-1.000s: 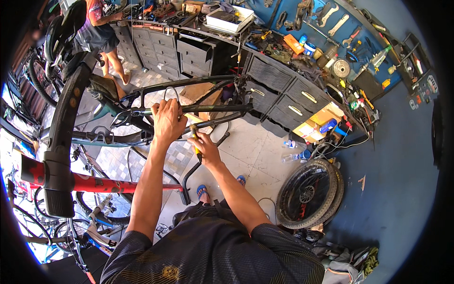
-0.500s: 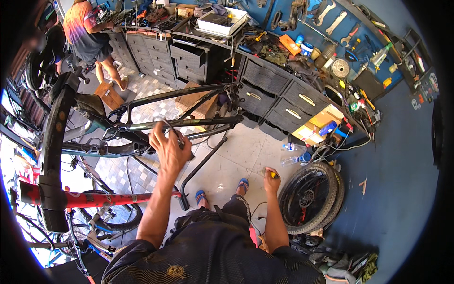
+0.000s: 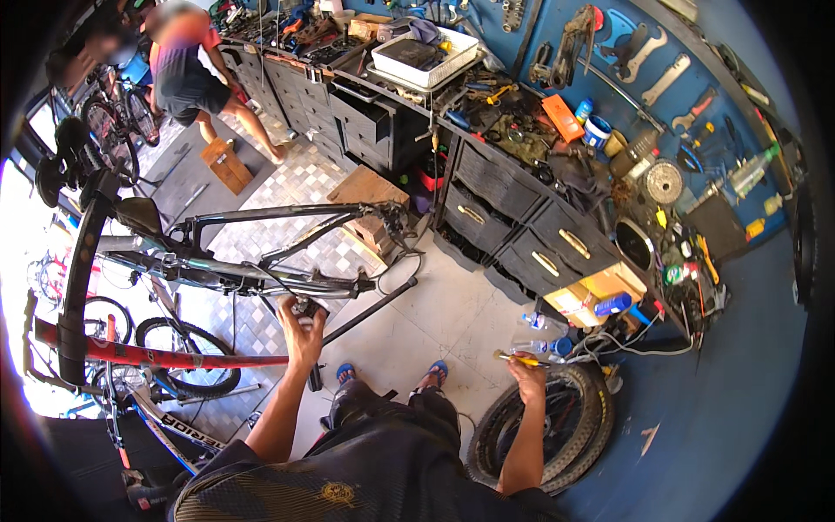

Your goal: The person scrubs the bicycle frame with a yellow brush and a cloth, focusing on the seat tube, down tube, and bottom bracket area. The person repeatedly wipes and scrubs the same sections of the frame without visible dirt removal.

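Note:
My left hand is closed round a small dark metal bike part, partly hidden by the fingers. It is just below the rear end of a dark bicycle frame, which lies sideways at the left, without wheels. My right hand, held out at the right, grips a slim yellow-handled tool. The tool's tip points left, too small to make out clearly.
Two bike wheels lean by the blue wall, below plastic bottles. Black drawers carry a cluttered bench with a white basket. A red tube crosses at left, near parked bicycles. Another person bends at the back.
My left hand has come down and nearer, still holding the part. My right hand has moved right and lower, and the yellow tool shows more. The view has shifted; the other person now bends over.

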Demonstrator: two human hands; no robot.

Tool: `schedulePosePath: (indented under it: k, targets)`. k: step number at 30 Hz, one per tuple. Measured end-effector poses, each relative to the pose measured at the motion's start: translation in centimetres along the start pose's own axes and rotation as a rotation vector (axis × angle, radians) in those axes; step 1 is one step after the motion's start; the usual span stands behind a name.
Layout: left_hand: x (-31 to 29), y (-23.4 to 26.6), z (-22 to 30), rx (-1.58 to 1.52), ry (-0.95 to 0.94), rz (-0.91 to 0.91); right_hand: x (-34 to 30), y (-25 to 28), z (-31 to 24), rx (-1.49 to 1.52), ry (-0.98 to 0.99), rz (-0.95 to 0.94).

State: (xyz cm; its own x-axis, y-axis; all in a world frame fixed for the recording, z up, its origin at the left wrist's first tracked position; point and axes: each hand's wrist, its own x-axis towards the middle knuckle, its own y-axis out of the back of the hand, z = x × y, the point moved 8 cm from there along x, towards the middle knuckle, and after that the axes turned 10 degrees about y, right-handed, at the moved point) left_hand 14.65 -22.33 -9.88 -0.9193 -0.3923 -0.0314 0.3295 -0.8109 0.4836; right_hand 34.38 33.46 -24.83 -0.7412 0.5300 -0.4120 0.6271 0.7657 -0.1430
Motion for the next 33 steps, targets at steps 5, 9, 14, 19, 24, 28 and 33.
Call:
schedulePosePath:
  k: [5,9,14,19,24,28,33]
  targets:
    - [-6.5,-5.8,-2.9,0.12,0.186,-0.356,10.9,-6.4,-10.3,-0.029,0.052,-0.179]
    - [-9.0,-9.8,-2.6,0.056,0.35,-0.398,18.8,-18.9,-16.9,-0.109,0.138,-0.34]
    - [-6.7,-13.9,0.5,-0.022,0.394,-0.424,22.2,-34.7,-21.6,-0.003,0.102,-0.684]
    - [-4.3,-16.6,5.6,-0.157,0.387,-0.379,24.0,-45.4,-24.6,0.035,-0.026,-0.932]
    - [-1.2,-17.5,10.4,-0.23,0.408,-0.173,24.4,-57.4,-23.3,-0.136,-0.13,-1.295]
    - [1.1,-16.7,14.4,-0.139,0.545,0.054,24.0,-65.1,-18.1,-0.468,-0.148,-1.539]
    - [3.0,-18.6,19.0,-0.213,1.0,0.086,21.9,-68.8,-10.3,-0.698,-0.275,-1.837]
